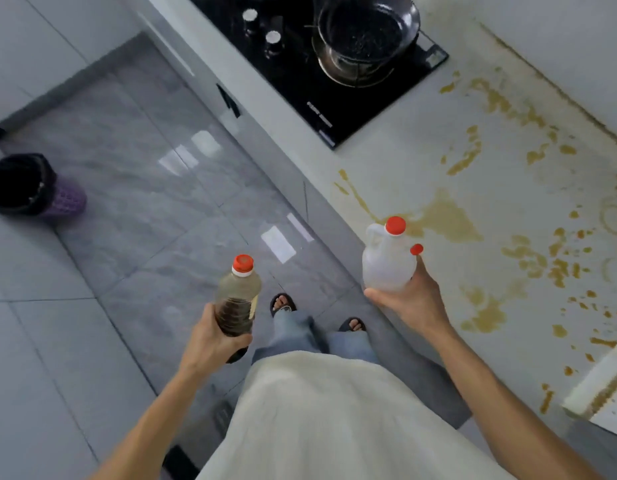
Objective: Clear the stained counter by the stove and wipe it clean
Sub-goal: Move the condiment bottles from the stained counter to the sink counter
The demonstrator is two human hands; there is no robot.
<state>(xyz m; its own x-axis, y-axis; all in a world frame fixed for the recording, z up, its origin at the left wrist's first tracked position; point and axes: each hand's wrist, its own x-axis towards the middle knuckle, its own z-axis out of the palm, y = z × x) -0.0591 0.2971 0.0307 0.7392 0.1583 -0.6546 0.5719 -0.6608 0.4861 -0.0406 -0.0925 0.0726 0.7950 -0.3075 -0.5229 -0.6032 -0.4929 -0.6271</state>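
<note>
Two bottles were off the white counter (421, 161) as I watched: my left grip (210, 337) curled round a dark-liquid bottle (237, 296) over the grey tiled floor (134, 209), my right grip (409, 299) holding a white jug (386, 261) at the counter's edge. Yellow-brown stains (449, 216) spread beside the black stove (334, 91), which carried one pot (367, 29). One purple bin (33, 185) stood on the floor.

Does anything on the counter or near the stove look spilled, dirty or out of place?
Yes. Yellow-brown stains are splashed and smeared across the white counter right of the stove, with ring marks near its right edge. Grime also lines the seam along the wall.
</note>
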